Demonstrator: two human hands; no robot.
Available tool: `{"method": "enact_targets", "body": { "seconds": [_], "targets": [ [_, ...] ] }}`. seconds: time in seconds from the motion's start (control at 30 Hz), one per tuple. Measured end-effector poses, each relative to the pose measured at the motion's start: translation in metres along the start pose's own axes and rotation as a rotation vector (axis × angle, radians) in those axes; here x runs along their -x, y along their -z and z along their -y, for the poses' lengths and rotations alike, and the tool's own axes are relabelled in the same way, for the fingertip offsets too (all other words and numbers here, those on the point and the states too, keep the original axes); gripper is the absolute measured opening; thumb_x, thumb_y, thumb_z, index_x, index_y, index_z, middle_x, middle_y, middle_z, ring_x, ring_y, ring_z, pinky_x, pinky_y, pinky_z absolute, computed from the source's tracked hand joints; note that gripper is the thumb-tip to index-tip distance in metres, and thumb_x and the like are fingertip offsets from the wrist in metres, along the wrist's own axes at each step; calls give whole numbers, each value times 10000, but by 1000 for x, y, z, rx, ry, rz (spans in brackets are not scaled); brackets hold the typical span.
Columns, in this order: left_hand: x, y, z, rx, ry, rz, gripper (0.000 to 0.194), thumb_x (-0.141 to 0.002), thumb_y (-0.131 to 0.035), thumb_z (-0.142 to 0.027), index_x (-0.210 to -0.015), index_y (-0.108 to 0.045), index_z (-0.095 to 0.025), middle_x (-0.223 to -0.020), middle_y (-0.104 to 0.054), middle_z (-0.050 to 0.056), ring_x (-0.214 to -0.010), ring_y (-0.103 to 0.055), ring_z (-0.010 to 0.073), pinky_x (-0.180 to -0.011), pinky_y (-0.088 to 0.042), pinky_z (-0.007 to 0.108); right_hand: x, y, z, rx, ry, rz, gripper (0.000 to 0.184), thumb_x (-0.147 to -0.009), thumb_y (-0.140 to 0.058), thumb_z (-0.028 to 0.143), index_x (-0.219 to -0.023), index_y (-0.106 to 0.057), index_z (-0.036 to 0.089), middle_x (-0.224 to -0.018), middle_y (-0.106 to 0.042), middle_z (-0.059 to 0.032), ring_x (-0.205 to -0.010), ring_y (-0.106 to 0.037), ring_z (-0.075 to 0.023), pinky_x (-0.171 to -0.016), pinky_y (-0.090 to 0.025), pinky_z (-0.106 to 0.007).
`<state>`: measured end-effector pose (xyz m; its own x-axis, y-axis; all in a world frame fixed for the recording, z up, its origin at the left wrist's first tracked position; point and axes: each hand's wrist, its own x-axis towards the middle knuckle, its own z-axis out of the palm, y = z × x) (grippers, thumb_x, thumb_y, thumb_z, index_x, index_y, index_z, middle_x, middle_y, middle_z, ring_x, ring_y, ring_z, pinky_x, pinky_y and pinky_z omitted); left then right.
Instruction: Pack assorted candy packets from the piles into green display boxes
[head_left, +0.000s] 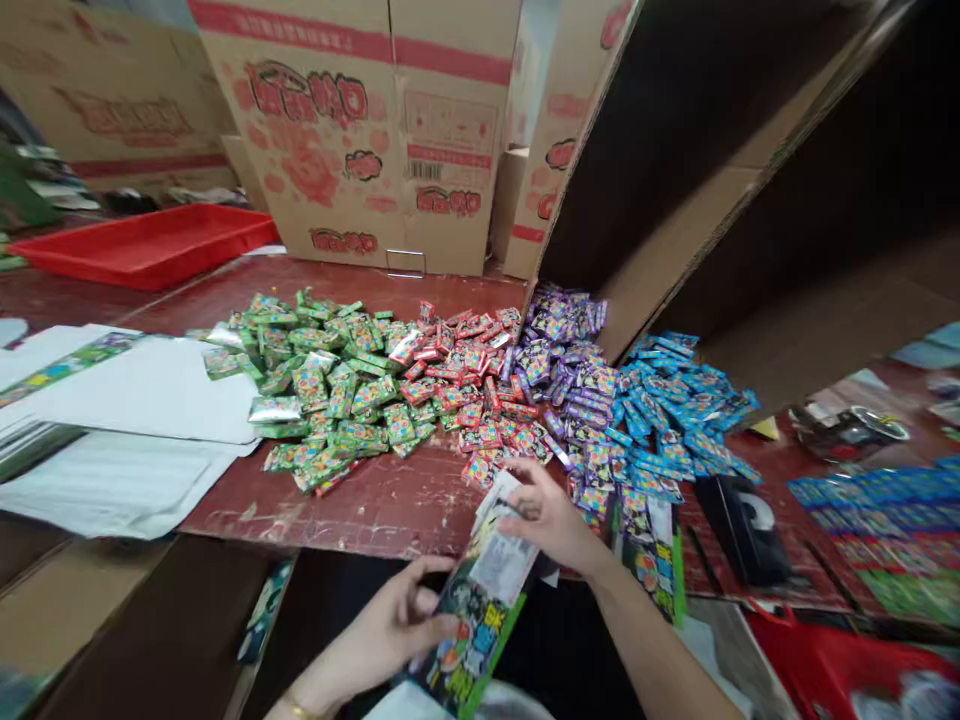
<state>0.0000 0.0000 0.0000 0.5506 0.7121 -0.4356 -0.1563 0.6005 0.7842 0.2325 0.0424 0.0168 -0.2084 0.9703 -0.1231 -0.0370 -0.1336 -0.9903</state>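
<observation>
My left hand (386, 630) grips the lower edge of a printed plastic packaging bag (480, 600) with a green border, held just below the table's front edge. My right hand (547, 515) pinches the bag's top opening, fingers curled at its mouth. Just beyond the hands, small candy packets lie on the red-brown table (375, 505) in coloured heaps: green packets (322, 385), red packets (469, 390), purple packets (562, 370) and blue packets (675, 410).
A stack of printed bags (649, 550) lies right of my right hand. White sheets (135, 420) cover the table's left. A red tray (150, 245) and printed cardboard cartons (375, 130) stand behind; an open carton (750, 200) tilts over the right. More blue packs (885, 530) at far right.
</observation>
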Motion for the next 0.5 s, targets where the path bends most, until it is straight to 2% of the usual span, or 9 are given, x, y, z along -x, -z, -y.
{"method": "enact_targets", "body": {
  "seconds": [0.07, 0.1, 0.17, 0.23, 0.3, 0.33, 0.4, 0.43, 0.5],
  "targets": [
    [11, 4, -19, 280, -139, 27, 706, -586, -739, -611, -1158, -612, -218, -921, -705, 69, -856, -659, 237, -682, -522, 283, 3, 7, -1, -156, 49, -273, 641, -656, -779, 282, -1178, -411, 226, -778, -655, 26, -684, -630, -149, -613, -473, -241],
    [15, 4, -26, 370, -207, 10, 808, -541, -692, -705, -1183, -594, -224, -1021, -685, 83, -930, -641, 265, -727, -526, 314, 5, 6, -3, -221, 62, -363, 632, -671, -768, 312, -1178, -399, 237, -851, -667, 4, -734, -642, -164, -638, -487, -260],
    [17, -2, -33, 470, -356, -89, 933, -443, -682, -765, -1195, -575, -222, -1124, -651, 97, -1018, -606, 305, -810, -515, 358, 15, -7, -16, -338, 61, -465, 633, -671, -769, 360, -1166, -390, 249, -990, -664, -39, -827, -650, -196, -686, -506, -299],
    [12, -13, -33, 394, -470, -313, 783, -484, -803, -589, -1132, -586, -208, -1070, -677, 95, -991, -622, 308, -829, -510, 366, 29, -29, -33, -383, 26, -427, 701, -623, -802, 388, -1171, -384, 256, -1011, -669, -64, -840, -657, -228, -696, -519, -334],
    [5, -24, -28, 265, -488, -536, 566, -611, -795, -452, -1060, -570, -191, -987, -702, 87, -922, -651, 296, -806, -519, 380, 44, -48, -46, -349, 27, -243, 889, -559, -824, 451, -1262, -315, 256, -806, -690, -34, -678, -666, -240, -638, -529, -366],
    [3, -28, -24, 185, -501, -604, 510, -650, -780, -409, -1049, -548, -191, -961, -705, 79, -901, -657, 287, -801, -521, 381, 50, -54, -47, -285, 73, -235, 902, -603, -797, 459, -1306, -268, 262, -794, -689, -31, -693, -670, -244, -677, -529, -384],
    [2, -36, -14, 20, -565, -634, 548, -672, -768, -361, -1114, -480, -212, -995, -691, 69, -926, -649, 273, -830, -509, 369, 57, -58, -37, -78, 223, -342, 786, -729, -713, 407, -1346, -243, 277, -1013, -669, -87, -941, -642, -271, -848, -484, -428],
    [4, -39, -7, -56, -605, -620, 611, -672, -768, -337, -1173, -436, -227, -1041, -674, 68, -965, -635, 266, -859, -496, 357, 57, -58, -29, 48, 304, -392, 698, -782, -667, 357, -1347, -265, 280, -1143, -622, -105, -1090, -572, -278, -936, -431, -447],
    [7, -40, 4, -166, -662, -580, 685, -693, -747, -309, -1256, -361, -255, -1150, -623, 71, -1044, -598, 250, -904, -473, 331, 52, -55, -14, 267, 436, -347, 586, -827, -610, 263, -1335, -317, 270, -1229, -578, -103, -1238, -444, -277, -1029, -338, -477]
  ]
}}
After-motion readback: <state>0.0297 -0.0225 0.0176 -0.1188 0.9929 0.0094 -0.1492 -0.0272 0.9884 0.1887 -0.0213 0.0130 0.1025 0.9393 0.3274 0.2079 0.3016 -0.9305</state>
